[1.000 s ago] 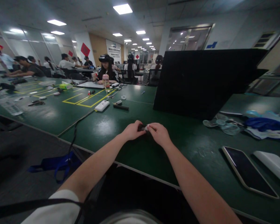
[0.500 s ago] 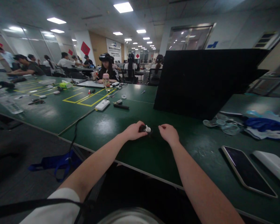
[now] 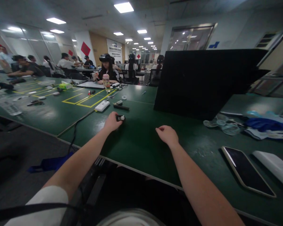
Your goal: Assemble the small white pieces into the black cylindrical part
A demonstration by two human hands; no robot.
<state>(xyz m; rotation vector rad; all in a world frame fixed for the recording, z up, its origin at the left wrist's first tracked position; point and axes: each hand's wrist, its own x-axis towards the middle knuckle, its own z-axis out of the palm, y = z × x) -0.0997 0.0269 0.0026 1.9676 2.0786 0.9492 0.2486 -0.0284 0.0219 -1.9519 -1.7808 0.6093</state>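
My left hand [image 3: 112,122] is closed, thumb and fingers gripping a small dark object with a round white top [image 3: 122,118] just above or on the green table [image 3: 141,150]; its exact kind is too small to tell. My right hand [image 3: 168,135] is over the table to the right, fingers curled and pinched together. Whatever it may hold is hidden. Beyond my left hand lie a dark bar-shaped piece [image 3: 121,107] and a small grey cylindrical piece [image 3: 119,103] beside it.
A white power bank [image 3: 102,106] with a cable lies at left. A large black panel [image 3: 202,83] stands at right. Nearer me are a phone [image 3: 248,171] and a white device [image 3: 273,166]. Clear plastic pieces [image 3: 228,125] lie near the panel. A person [image 3: 107,73] sits across.
My left hand has moved left and away from me, carrying the small dark object with the white top. My right hand has barely moved and stays pinched.
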